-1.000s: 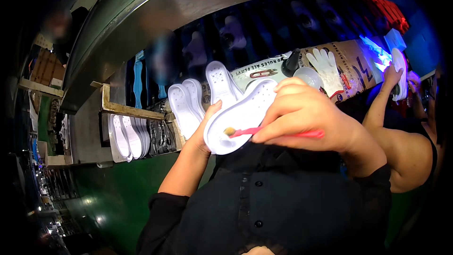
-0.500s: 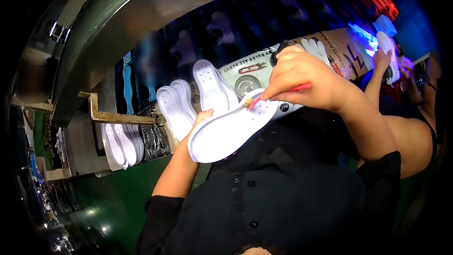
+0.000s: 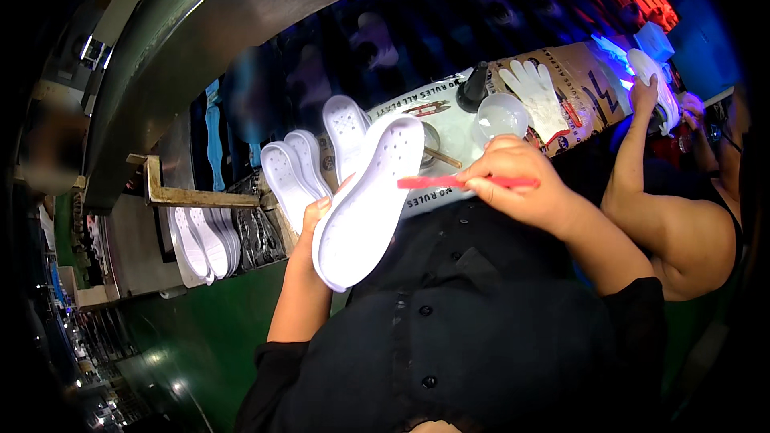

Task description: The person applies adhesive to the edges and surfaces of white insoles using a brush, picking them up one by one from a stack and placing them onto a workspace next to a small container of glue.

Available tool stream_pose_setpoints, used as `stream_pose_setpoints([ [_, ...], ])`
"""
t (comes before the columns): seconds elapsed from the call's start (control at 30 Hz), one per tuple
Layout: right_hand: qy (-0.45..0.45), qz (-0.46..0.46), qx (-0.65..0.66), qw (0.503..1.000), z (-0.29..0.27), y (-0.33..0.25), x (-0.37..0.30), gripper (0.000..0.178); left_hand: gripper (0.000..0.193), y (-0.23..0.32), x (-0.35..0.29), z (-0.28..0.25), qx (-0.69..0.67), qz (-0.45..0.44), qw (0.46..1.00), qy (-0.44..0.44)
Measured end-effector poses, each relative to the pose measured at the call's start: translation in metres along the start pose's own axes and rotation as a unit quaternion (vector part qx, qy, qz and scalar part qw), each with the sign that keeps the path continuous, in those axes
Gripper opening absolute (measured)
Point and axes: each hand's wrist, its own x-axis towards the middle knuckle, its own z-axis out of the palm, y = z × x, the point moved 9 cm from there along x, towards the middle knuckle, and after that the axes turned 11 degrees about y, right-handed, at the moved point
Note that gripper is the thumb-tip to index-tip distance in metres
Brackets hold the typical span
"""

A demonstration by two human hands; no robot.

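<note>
My left hand point(image 3: 310, 232) is closed on a white shoe sole point(image 3: 367, 200), tilted with its perforated forefoot up and to the right. The sole hides most of my left fingers. In my right hand point(image 3: 521, 183) is a slim red-handled brush point(image 3: 425, 183), pinched between thumb and fingers. It points left, and its tip is close to the sole's right edge; whether it touches I cannot tell. Behind the sole on the bench stand more white soles point(image 3: 345, 130), with a leaning pair point(image 3: 285, 176) to their left.
Beyond my right hand are a translucent cup point(image 3: 501, 119), a black cone-shaped bottle point(image 3: 475, 87), a wooden stick point(image 3: 443, 158) and a white glove point(image 3: 533, 96). More soles point(image 3: 200, 236) sit left, by a wooden bracket point(image 3: 200, 199). A co-worker's hand point(image 3: 644, 96) holds a sole at right.
My right hand with the brush has drawn down from the sole's forefoot, uncovering the cup and bottle. My left hand has turned the sole more upright.
</note>
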Motion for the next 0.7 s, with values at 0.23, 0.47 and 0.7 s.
stream_pose_setpoints([
  [0.23, 0.048, -0.048, -0.013, 0.998, 0.022, -0.03, -0.017, 0.01, 0.079, 0.031, 0.01, -0.028, -0.009, 0.082, 0.995, 0.051],
  [0.47, 0.256, 0.135, 0.29, 0.912, -0.028, 0.006, -0.018, 0.02, 0.079, 0.064, -0.008, 0.025, -0.076, 0.168, 0.982, 0.045],
  [0.7, 0.447, 0.195, 0.214, 0.847, -0.116, 0.067, -0.104, 0.021, 0.075, 0.055, 0.007, 0.124, 0.009, 0.093, 0.993, -0.071],
])
